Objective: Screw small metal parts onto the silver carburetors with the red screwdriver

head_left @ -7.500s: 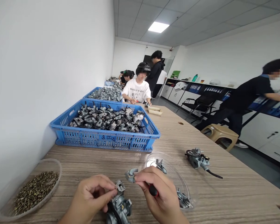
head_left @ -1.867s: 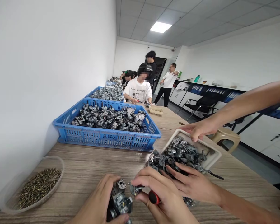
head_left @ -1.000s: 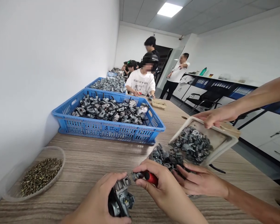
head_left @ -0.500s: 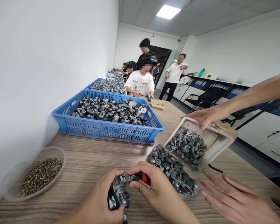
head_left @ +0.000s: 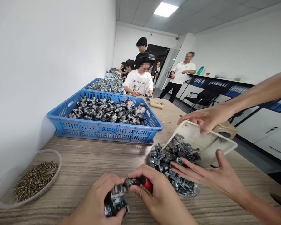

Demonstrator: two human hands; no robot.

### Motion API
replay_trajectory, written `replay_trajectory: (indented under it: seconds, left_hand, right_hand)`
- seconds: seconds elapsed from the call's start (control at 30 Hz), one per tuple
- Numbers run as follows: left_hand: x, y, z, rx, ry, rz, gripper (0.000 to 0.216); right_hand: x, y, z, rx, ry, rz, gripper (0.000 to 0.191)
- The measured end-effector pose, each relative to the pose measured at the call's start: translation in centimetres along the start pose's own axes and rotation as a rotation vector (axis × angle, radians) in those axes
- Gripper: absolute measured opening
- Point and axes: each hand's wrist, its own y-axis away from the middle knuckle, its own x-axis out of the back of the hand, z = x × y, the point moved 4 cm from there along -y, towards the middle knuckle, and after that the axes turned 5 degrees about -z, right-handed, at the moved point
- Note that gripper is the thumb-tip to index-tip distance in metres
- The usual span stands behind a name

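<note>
On the near side of the blue crate (head_left: pixel 105 133), the left hand (head_left: pixel 100 195) is curled firmly round a carburetor (head_left: pixel 117 197). The right hand (head_left: pixel 152 187), before the crate's right half, pinches a small metal part (head_left: pixel 131 181) between thumb and fingers, with a red-handled tool (head_left: pixel 147 184) tucked inside the same grip. The small part is up against the carburetor's upper end — whether it sits flush, I cannot tell.

Before the crate's left end stands a clear dish (head_left: pixel 46 190) of brassy screws (head_left: pixel 35 181). Before its right end, a clear tub (head_left: pixel 196 192) is heaped with dark metal parts (head_left: pixel 173 175); there, a co-worker's arms (head_left: pixel 248 98) reach in, one gripping the rim of a tilted pale tray (head_left: pixel 194 136), the other with fingers spread at the parts.

The crate itself holds many carburetor bodies (head_left: pixel 107 111). Beyond its far right corner are a small cream tray (head_left: pixel 162 107) and a seated person in a white T-shirt (head_left: pixel 138 79).
</note>
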Motion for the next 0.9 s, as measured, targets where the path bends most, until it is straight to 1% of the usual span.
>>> replay_trajectory:
  seconds: [0.07,0.1,0.17,0.23,0.3,0.4,0.5,0.7,0.9]
  left_hand:
    - [0.2,0.0,0.4,-0.006,-0.015,-0.003,0.069]
    - [0.4,0.0,0.4,0.019,-0.028,-0.002,0.069]
    - [0.6,0.2,0.3,0.106,-0.053,0.004,0.067]
    - [0.7,0.4,0.0,0.199,-0.059,0.0,0.06]
    - [0.8,0.7,-0.2,0.245,-0.048,-0.017,0.051]
    - [0.7,0.8,-0.4,0.264,-0.018,-0.057,0.046]
    - [0.8,0.7,-0.4,0.299,0.014,-0.078,0.044]
    - [1.2,0.3,-0.2,0.342,0.11,-0.058,0.035]
    - [1.2,0.3,-1.1,0.403,0.192,-0.037,0.035]
  right_hand:
    - [-0.1,-0.1,0.2,-0.013,-0.042,-0.004,0.015]
    - [-0.1,-0.2,0.4,-0.024,-0.054,-0.001,0.015]
    - [-0.1,-0.5,0.7,-0.05,-0.066,0.006,0.017]
    - [-0.2,-0.8,0.9,-0.075,-0.083,0.0,0.018]
    - [-0.3,-1.0,0.8,-0.087,-0.124,-0.027,0.02]
    - [-0.7,-1.5,0.6,-0.077,-0.202,-0.068,0.022]
    - [-0.9,-2.0,0.4,-0.05,-0.262,-0.067,0.022]
    - [-1.4,-2.5,0.6,0.001,-0.322,-0.101,0.018]
    - [-1.8,-3.0,1.2,0.007,-0.313,-0.121,0.017]
